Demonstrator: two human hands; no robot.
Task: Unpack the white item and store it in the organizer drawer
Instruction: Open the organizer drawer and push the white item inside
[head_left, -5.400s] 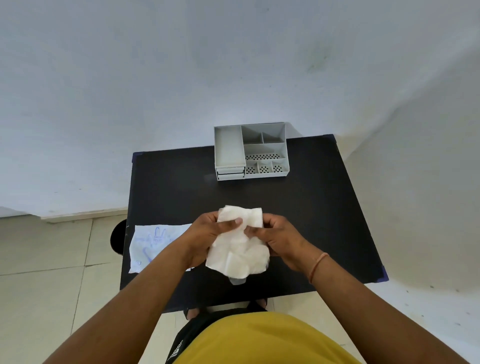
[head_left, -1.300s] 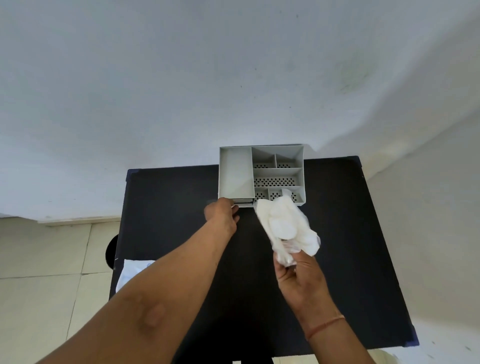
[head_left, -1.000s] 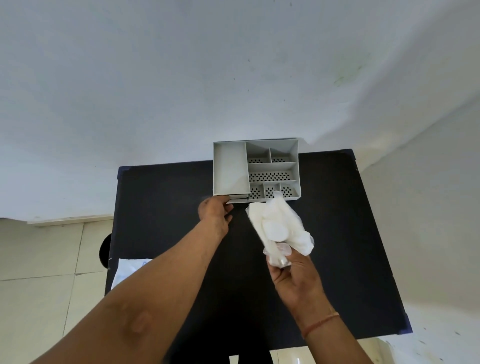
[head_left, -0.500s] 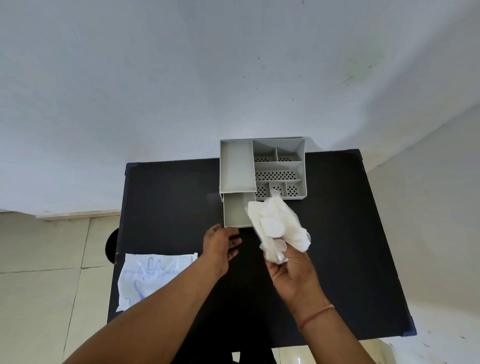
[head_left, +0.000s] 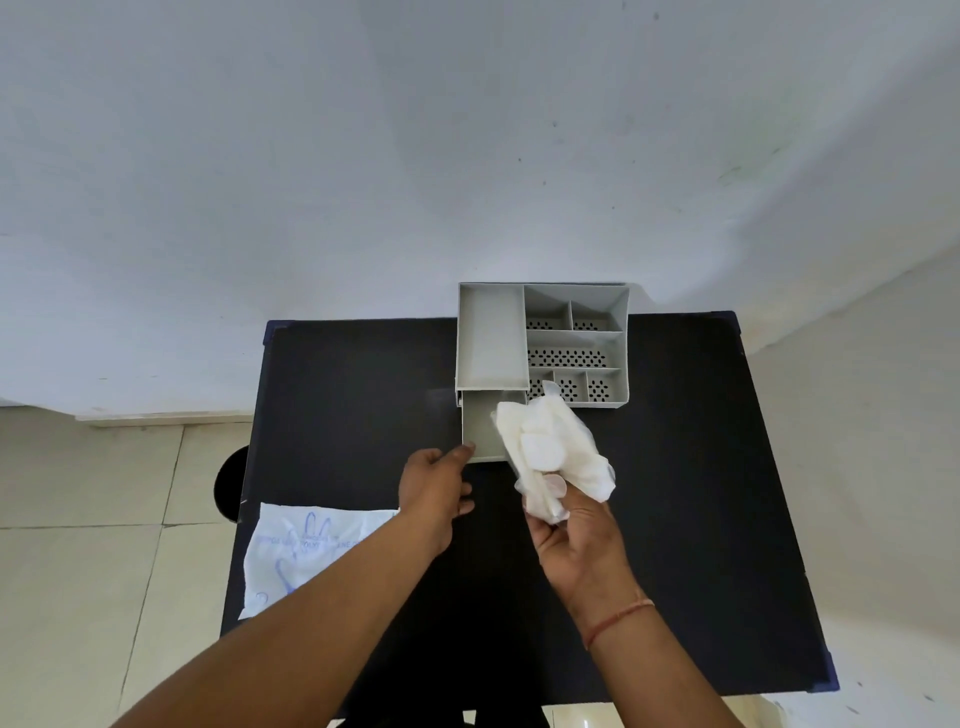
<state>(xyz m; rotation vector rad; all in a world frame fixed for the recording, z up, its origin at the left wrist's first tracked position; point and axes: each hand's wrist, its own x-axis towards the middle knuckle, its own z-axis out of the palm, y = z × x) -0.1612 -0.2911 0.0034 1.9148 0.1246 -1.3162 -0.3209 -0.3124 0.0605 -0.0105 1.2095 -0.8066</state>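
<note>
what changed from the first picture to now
The left hand let go of the white item, reached to the organizer and pulled its drawer out toward the person. The right hand keeps holding the item. The wrapper stayed on the table.

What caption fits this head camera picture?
Left hand at the open drawer, right hand holding the white bundle above it.
</note>
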